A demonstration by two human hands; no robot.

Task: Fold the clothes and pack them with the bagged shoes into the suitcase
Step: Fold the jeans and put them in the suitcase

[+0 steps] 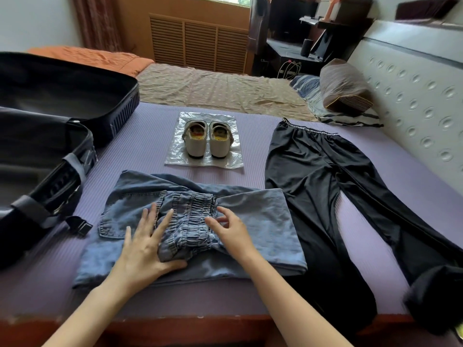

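Observation:
Blue denim trousers (263,221) lie partly folded on the purple mat (140,146) near the front edge, the elastic waistband bunched on top. My left hand (147,249) rests flat on the denim with fingers spread. My right hand (230,229) hovers over the waistband, fingers apart, holding nothing. Black trousers (315,171) lie spread out flat to the right. A pair of white shoes (206,139) stands on a clear plastic bag (233,159) behind the denim. The dark suitcase (50,136) lies open at the left.
A loose black strap buckle (80,225) from the suitcase lies on the mat beside the denim. A pillow (345,86) and striped cloth sit at the back right by the padded headboard (413,96). The bed's wooden front edge (200,321) runs along the bottom.

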